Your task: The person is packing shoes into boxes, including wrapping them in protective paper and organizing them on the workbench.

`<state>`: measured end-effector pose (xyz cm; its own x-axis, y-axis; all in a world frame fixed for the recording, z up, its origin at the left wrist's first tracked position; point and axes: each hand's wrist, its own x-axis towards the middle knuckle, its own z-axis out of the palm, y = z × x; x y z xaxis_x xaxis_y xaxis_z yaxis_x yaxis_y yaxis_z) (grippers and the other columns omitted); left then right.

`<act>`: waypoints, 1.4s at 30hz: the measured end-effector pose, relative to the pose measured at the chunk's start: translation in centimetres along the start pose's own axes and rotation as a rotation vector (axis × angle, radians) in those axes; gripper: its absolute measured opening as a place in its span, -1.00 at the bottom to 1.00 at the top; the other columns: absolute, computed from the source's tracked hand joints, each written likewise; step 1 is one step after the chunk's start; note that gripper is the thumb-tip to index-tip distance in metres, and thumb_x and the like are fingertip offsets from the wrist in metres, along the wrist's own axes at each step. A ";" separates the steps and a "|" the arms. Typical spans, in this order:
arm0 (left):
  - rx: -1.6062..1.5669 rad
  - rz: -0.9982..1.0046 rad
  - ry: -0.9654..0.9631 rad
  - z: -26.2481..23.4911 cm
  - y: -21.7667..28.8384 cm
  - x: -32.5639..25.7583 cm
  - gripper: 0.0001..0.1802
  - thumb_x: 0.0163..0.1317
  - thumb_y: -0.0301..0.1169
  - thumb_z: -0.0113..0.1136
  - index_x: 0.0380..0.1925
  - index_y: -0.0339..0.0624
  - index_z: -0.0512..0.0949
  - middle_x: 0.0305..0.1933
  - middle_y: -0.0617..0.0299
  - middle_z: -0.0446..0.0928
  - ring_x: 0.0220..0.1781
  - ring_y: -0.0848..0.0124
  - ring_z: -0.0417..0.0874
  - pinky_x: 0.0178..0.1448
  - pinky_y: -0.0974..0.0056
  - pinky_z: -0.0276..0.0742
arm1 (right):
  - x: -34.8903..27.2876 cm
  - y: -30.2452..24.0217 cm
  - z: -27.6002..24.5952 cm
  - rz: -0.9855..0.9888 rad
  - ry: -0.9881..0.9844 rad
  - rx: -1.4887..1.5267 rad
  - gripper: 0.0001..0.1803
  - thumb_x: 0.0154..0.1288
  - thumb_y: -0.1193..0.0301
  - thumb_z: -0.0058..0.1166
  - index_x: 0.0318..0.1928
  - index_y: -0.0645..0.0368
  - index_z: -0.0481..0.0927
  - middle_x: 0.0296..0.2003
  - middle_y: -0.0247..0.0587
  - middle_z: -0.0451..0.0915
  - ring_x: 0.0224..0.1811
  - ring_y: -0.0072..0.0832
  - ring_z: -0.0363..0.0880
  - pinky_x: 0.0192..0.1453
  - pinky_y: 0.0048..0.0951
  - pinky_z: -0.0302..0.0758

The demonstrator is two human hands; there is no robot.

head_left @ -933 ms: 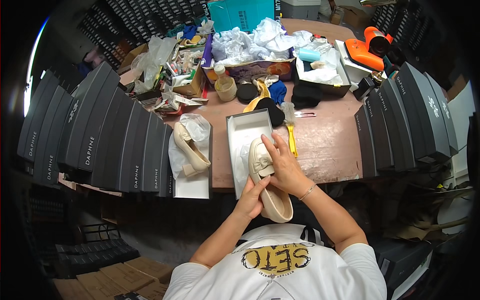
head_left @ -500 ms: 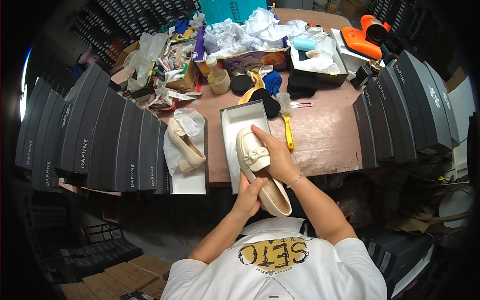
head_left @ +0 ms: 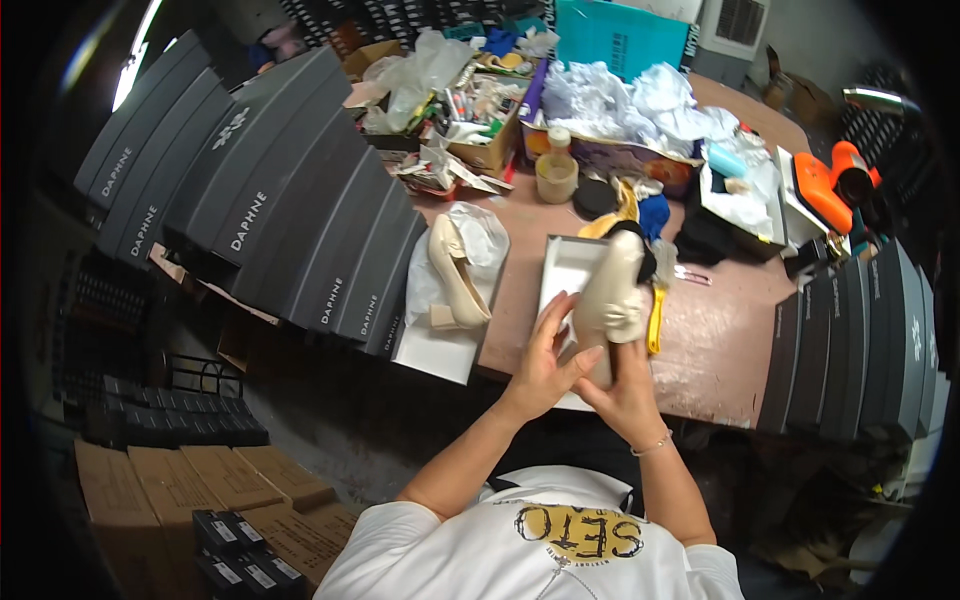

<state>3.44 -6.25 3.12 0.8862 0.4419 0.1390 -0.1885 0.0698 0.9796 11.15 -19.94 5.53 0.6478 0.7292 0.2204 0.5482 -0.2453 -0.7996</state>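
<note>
1 cream shoe point(head_left: 608, 300) is held in both hands over the right part of an open white-lined box point(head_left: 563, 262), with its toe pointed away from the body. The rear half is gripped closely: the left hand point(head_left: 545, 365) is pressed along its left side, and the fingers of the right hand point(head_left: 625, 395) are set just below the bow point(head_left: 624, 321). Because that area is blurred and covered by the hands, it cannot be told whether any fingertip is inside the shoe.

The toe is left unsupported, so the shoe could be tipped forward if the grip were loosened. The bow could be bent by fingers slid upward, and the pale surface could be marked if the box rim or the black pad point(head_left: 648, 263) were brushed.

In the open box at the left point(head_left: 433, 357), a 2nd cream shoe point(head_left: 459, 280) is laid on white tissue point(head_left: 486, 233); that box seems to reach the table's near edge and could be knocked by a forearm. The purple box point(head_left: 660, 172) is heaped with crumpled paper point(head_left: 620, 100). White paper and a light blue roll point(head_left: 725, 160) are contained in the dark-sided box point(head_left: 752, 232), and mixed clutter in the cardboard box point(head_left: 495, 155).
</note>
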 end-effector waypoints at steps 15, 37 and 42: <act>1.211 -0.450 0.475 -18.0 -8.2 4.3 0.04 0.10 0.17 0.11 0.39 -0.33 0.02 -0.17 -0.15 0.63 -0.01 -0.10 0.61 0.45 -0.32 -0.28 | -0.2 3.1 1.6 0.124 -0.114 0.084 -0.25 0.14 0.26 0.29 0.25 0.37 0.29 0.20 0.22 0.32 0.23 -0.03 0.36 0.30 -0.22 0.29; -0.800 -0.414 -0.042 -9.0 -0.4 -3.7 -0.65 0.28 -0.34 0.17 0.00 -0.29 0.45 -0.23 0.12 0.55 -0.21 0.25 0.66 0.06 0.14 0.61 | 1.0 0.9 0.0 0.113 -0.018 0.282 -0.44 0.28 0.41 0.15 0.26 0.23 0.34 0.11 0.00 0.48 0.00 -0.28 0.57 0.03 -0.38 0.53; -1.158 -0.177 -0.277 -6.7 -0.5 -4.6 -0.48 0.35 -0.18 0.09 0.16 -0.27 0.28 -0.44 0.22 0.43 -0.38 0.40 0.44 -0.05 0.25 0.36 | 4.3 7.4 4.7 0.155 -0.177 0.044 -0.29 0.30 0.33 0.11 0.37 0.24 0.14 0.21 0.14 0.34 0.01 -0.27 0.55 -0.03 -0.43 0.55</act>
<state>-3.36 -2.37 1.06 0.9722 0.1483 0.1811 -0.1977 0.9343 0.2965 15.50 -15.65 -2.06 0.6175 0.7865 -0.0046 0.4233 -0.3373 -0.8409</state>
